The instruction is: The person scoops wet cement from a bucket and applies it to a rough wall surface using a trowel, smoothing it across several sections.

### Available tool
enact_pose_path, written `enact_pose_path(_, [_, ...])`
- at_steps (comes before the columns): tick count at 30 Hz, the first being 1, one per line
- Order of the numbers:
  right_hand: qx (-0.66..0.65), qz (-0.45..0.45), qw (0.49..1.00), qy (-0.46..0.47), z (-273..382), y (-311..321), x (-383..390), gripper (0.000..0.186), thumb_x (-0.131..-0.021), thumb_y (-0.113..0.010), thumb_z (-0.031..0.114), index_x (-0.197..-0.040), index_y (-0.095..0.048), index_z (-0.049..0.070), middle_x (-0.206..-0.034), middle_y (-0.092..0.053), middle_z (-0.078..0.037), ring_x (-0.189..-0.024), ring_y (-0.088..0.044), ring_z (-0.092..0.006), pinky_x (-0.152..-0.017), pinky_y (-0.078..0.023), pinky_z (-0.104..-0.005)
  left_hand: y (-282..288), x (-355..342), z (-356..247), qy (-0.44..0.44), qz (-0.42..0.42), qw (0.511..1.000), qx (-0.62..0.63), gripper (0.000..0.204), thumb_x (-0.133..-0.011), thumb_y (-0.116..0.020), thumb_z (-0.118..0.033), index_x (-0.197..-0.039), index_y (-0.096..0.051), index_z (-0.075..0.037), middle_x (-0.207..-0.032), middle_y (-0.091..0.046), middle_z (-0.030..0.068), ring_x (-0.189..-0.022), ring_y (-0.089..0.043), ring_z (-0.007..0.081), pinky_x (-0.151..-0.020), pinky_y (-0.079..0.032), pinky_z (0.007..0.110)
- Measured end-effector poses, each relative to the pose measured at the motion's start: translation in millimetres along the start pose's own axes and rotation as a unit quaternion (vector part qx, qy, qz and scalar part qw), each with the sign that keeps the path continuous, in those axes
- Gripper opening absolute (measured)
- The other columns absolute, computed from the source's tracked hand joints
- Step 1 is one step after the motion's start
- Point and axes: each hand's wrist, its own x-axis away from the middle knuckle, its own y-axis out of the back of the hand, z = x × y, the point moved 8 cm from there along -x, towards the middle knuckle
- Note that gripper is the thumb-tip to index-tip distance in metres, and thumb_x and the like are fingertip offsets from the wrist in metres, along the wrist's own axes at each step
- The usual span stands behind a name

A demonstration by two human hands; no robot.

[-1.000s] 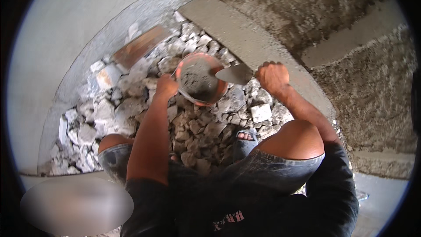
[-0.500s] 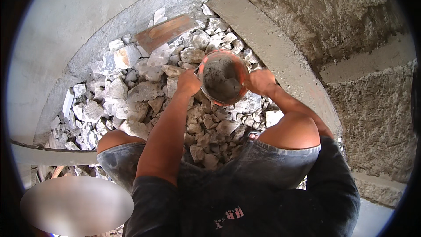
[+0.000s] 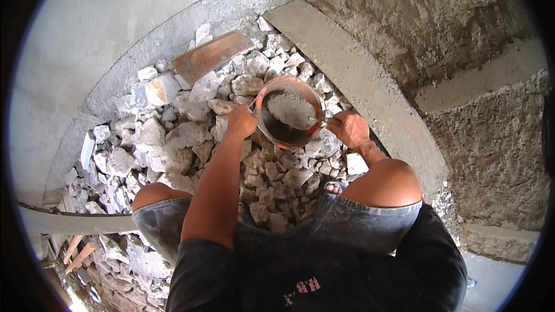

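Note:
Over the stones in front of me is a round orange-red bucket point(image 3: 315, 98) smeared with grey mortar. My left hand point(image 3: 241, 121) is closed on its wire handle at the left side of the rim. Inside, wet grey mortar point(image 3: 287, 106) shows on the far side, while the near inner wall is in shadow. My right hand point(image 3: 351, 129) grips a trowel point(image 3: 332, 121) by its short handle at the bucket's right edge. The trowel's metal neck reaches over the rim; its blade is hidden by mortar or cannot be made out.
Broken rocks point(image 3: 185, 136) cover the ground around my feet. A brown wooden board point(image 3: 213, 55) lies on them at the far left. A smooth concrete ledge point(image 3: 358, 60) runs along the right, below a rough wall point(image 3: 480, 156). A pale plastered wall point(image 3: 115, 17) curves round the left.
The bucket has shifted slightly nearer and appears tilted differently, with its near inner wall now dark. My right hand has drawn a little right and nearer, exposing the trowel's handle and neck.

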Motion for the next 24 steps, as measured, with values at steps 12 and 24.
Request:
enact_pose_path(12, [0.024, -0.094, 0.995, 0.018, -6, 78, 27, 0.030, -0.091, -0.066, 0.038, -0.094, -0.075, 0.010, -0.090, -0.075, -0.017, -0.087, -0.072, -0.0395, -0.078, -0.057, -0.0502, -7, 9, -38, 0.039, 0.103, 0.983, 0.149, 0.013, -0.090, -0.064, -0.006, -0.084, -0.069, 0.004, -0.070, -0.069, 0.0187, -0.055, -0.069, 0.0281, -0.050, -0.052, 0.043])
enact_pose_path(24, [-0.433, -0.054, 0.860, 0.264, 46, 274, 70, 0.026, -0.093, -0.080, 0.012, -0.115, -0.074, 0.001, -0.097, -0.076, -0.005, -0.085, -0.070, -0.0107, -0.072, -0.057, -0.0256, -13, 0, 9, 0.121, 0.088, 0.958, 0.243, 0.007, -0.095, -0.059, -0.002, -0.091, -0.053, 0.000, -0.072, -0.066, 0.0180, -0.056, -0.071, 0.0276, -0.043, -0.051, 0.036])
